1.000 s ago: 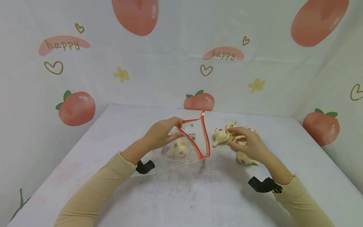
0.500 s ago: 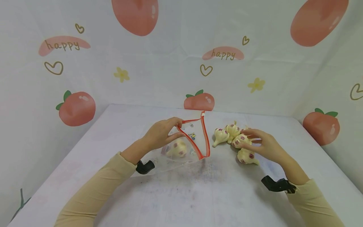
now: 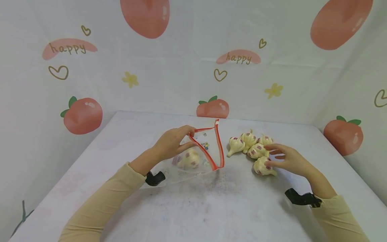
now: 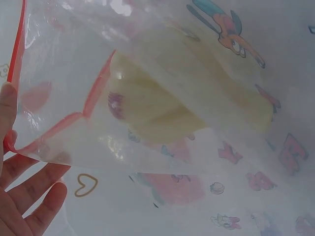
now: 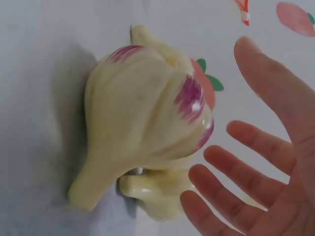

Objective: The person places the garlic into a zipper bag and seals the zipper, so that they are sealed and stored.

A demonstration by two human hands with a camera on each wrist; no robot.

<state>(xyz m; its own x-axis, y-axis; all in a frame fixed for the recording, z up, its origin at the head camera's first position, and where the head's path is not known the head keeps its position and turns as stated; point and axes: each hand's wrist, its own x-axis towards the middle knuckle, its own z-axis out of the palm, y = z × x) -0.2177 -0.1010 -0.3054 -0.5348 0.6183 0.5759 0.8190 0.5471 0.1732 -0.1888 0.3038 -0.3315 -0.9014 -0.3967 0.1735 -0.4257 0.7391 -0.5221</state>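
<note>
My left hand pinches the red-edged mouth of a clear printed zip bag and holds it spread, the mouth facing right. Inside the bag lies a garlic bulb, which also shows through the film in the left wrist view. Over on the right, my right hand has its fingers spread, beside the nearest garlic bulb of a group; nothing is in its grasp. That bulb fills the middle of the right wrist view, with purple streaks and a stubby stem, apart from the fingers.
Several more garlic bulbs lie close together behind the nearest one. All rest on a white cloth-covered table. A white backdrop with printed fruit stands behind the table and at both sides.
My right hand has drawn back from over the garlic group toward the right and nearer to me, uncovering the bulbs. My left hand and the bag have stayed in place.
</note>
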